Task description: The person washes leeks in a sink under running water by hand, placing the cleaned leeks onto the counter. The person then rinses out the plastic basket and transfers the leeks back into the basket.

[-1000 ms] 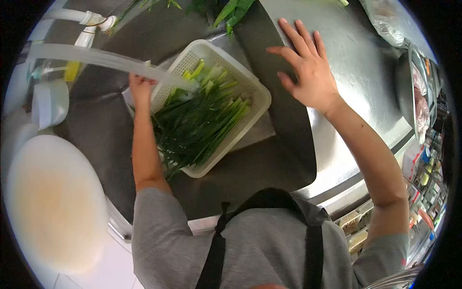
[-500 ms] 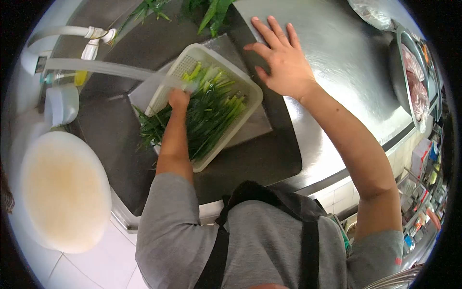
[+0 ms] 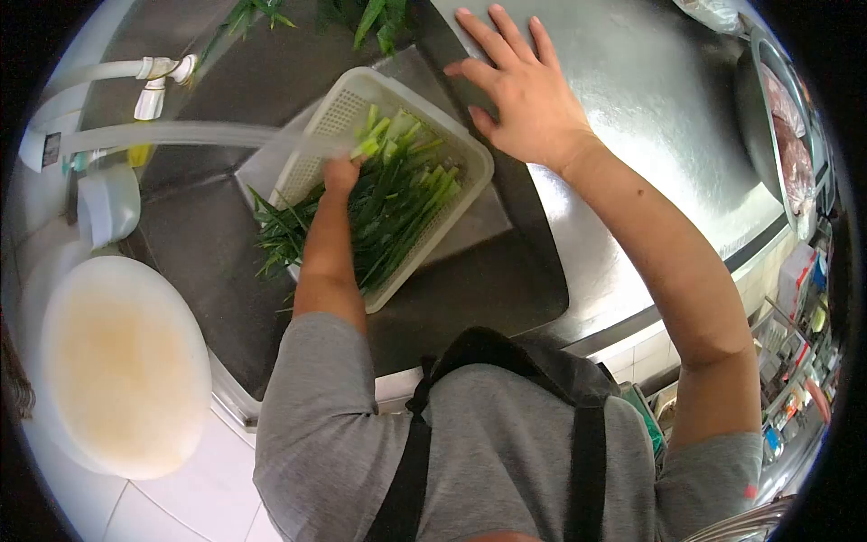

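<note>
My left hand (image 3: pixel 341 173) is closed round some of the leafy greens (image 3: pixel 393 212) in a pale plastic basket (image 3: pixel 433 248). The basket stands tilted at an angle in the dark metal sink (image 3: pixel 479 294). A clear hose (image 3: pixel 190 135) points from the left, and water falls from it beside my left hand. Some leaves hang over the basket's left rim. My right hand (image 3: pixel 533 104) is spread on the steel counter (image 3: pixel 632 99) by the sink's right edge, with nothing in it.
More greens (image 3: pixel 384 18) lie at the sink's far side. A white pipe fitting (image 3: pixel 163 72) and a pale container (image 3: pixel 110 203) are at the left. A round white board (image 3: pixel 126 366) is at the lower left. A metal bowl (image 3: pixel 763 126) with bagged meat stands at the right.
My left hand has moved from the basket's left rim into it and taken hold of greens. My right hand stays spread by the sink edge. The whole view has shifted somewhat.
</note>
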The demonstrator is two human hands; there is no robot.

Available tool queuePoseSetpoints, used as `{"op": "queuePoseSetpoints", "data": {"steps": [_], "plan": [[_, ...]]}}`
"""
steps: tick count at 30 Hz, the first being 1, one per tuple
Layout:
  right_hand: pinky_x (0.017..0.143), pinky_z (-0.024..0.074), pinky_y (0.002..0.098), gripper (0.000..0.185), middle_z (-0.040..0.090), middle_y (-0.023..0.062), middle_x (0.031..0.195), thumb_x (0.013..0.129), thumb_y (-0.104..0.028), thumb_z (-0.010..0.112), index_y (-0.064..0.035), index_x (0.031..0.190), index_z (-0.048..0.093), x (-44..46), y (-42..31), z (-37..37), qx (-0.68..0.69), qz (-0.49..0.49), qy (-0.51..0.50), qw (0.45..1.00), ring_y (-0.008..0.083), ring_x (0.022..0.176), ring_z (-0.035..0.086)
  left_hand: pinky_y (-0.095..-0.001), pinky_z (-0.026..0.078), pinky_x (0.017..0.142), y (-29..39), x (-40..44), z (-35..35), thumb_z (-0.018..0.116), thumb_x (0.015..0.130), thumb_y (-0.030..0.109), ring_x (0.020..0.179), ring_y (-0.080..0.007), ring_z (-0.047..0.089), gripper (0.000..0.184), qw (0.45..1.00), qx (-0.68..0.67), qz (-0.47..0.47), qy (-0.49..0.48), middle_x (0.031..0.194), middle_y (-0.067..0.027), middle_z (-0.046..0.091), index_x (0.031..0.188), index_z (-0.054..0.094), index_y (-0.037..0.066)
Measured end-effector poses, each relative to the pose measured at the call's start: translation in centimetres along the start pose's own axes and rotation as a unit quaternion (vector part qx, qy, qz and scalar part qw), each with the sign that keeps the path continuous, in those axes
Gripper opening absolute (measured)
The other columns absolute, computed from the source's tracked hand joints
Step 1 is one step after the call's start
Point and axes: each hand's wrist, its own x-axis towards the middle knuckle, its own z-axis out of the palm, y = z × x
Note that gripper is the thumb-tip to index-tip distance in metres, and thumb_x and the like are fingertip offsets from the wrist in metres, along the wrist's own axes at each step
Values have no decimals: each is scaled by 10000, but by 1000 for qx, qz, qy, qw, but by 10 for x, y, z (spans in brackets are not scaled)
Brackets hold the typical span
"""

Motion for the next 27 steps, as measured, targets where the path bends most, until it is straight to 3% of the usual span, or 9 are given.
{"op": "queuePoseSetpoints", "data": {"steps": [3, 6, 12, 15, 18, 21, 24, 27], "plan": [[1108, 119, 585, 444, 246, 219, 1483, 738, -192, 618, -81, 1166, 579, 2, -8, -14, 2, 13, -42, 999, 425, 1381, 180, -457, 437, 942, -58, 57, 39, 577, 884, 401, 1081, -363, 556, 513, 998, -31, 35, 44, 1203, -212, 581, 1189, 565, -12], [1111, 113, 582, 445, 241, 217, 1485, 740, -196, 618, -80, 1168, 581, 2, -7, -16, 5, 20, -55, 998, 424, 1383, 174, -426, 434, 948, -42, 27, -7, 572, 880, 394, 1108, -345, 552, 499, 957, -250, 0, 146, 1192, -204, 591, 1193, 570, 6], [1115, 109, 578, 455, 239, 215, 1487, 746, -196, 619, -70, 1182, 579, 1, -6, -14, -2, 19, -51, 999, 421, 1385, 170, -397, 433, 948, -57, 53, -11, 588, 867, 441, 1095, -322, 565, 513, 984, -129, 90, 81, 1187, -170, 604, 1202, 578, 52], [1117, 110, 576, 450, 238, 214, 1487, 751, -193, 616, -70, 1182, 578, 2, -6, -11, -3, 16, -45, 999, 420, 1388, 165, -400, 446, 930, -48, 50, -2, 667, 804, 480, 1065, -313, 580, 583, 983, -150, 95, 54, 1168, -160, 616, 1188, 582, 50], [1117, 114, 574, 446, 237, 212, 1488, 751, -192, 617, -74, 1179, 579, 3, -8, -15, -12, 20, -55, 998, 418, 1390, 162, -408, 442, 937, -34, 26, -1, 760, 701, 509, 1085, -314, 566, 700, 994, -63, 87, 6, 1199, -157, 599, 1195, 577, 48], [1118, 115, 572, 451, 237, 209, 1489, 747, -194, 621, -77, 1180, 579, 4, -3, -2, -19, 1, -9, 1000, 416, 1391, 162, -403, 432, 957, -20, 27, -5, 827, 622, 488, 1105, -326, 553, 779, 996, -31, -11, -83, 1224, -165, 582, 1196, 568, 29], [1118, 115, 572, 458, 238, 208, 1488, 741, -195, 626, -76, 1181, 580, 4, -11, -20, 0, 28, -68, 997, 413, 1391, 162, -417, 447, 943, -22, 25, 5, 843, 617, 450, 1088, -349, 559, 756, 999, -7, 11, -31, 1199, -184, 591, 1170, 575, 10], [1118, 117, 571, 451, 241, 208, 1486, 738, -193, 625, -74, 1171, 585, 5, -2, -5, 5, 7, -31, 999, 412, 1391, 164, -412, 468, 881, -23, 13, 0, 850, 623, 416, 1033, -354, 585, 731, 994, -72, 74, -32, 1139, -195, 615, 1156, 582, -5]]}}
